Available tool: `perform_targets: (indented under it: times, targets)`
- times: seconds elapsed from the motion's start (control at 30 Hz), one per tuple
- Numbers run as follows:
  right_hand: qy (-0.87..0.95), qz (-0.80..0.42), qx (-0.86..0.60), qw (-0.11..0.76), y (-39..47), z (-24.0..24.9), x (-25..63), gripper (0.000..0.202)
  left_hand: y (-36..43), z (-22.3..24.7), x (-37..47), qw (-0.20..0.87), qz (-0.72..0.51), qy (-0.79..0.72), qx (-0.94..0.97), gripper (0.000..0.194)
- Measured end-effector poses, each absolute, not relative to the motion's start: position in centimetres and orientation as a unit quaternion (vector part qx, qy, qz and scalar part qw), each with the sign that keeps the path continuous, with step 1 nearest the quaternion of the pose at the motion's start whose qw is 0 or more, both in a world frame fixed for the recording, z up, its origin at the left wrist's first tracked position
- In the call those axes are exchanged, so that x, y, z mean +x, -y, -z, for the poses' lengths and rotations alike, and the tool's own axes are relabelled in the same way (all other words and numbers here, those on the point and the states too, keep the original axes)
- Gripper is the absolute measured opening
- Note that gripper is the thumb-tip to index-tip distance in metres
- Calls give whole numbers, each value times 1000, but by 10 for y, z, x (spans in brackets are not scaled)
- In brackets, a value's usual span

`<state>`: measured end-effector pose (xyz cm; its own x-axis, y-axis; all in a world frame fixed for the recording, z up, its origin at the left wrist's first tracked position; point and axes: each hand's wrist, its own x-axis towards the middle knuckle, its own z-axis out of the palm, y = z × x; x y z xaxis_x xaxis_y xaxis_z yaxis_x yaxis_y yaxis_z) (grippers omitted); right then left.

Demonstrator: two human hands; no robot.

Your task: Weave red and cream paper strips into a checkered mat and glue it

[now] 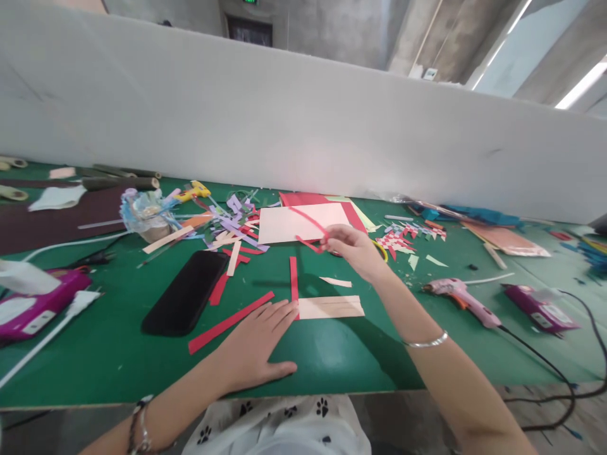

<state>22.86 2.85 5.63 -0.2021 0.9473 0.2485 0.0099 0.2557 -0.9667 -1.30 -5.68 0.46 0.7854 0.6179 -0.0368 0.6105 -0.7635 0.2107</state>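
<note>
My right hand (353, 249) is raised above the table, thumb and fingers pinched on a red paper strip (308, 217). A second red length sticks out below it; whether it is the same strip folded I cannot tell. My left hand (256, 344) lies flat, fingers stretched out, on the green table. Its fingertips touch the lower end of an upright red paper strip (293, 278). Against that strip's right side lie cream paper strips (331, 307), side by side. Another red strip (232, 321) runs slantwise beside my left hand. A small cream scrap (336, 282) lies above the cream strips.
A black phone (186, 294) lies at left, near a purple power strip (35, 306). Paper scraps (232, 221) and a cream sheet (298, 224) lie behind. At right are a pink glue gun (467, 302), its cord and another purple power strip (540, 308). A white partition (303, 120) stands behind.
</note>
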Motion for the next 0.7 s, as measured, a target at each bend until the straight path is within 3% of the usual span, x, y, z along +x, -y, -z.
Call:
perform_targets:
  times: [0.17,0.47,0.7]
  targets:
    - [585,-458,-462,483,-5,-32,270,18,50,-12,-11,118,-17,-324,938,68]
    - [608,-436,-511,423,48,1,293,22,37,-19,0,142,-75,-328,931,33]
    - [627,-342,-588,380,78,12,296,22,24,-28,10,171,-53,-324,929,15]
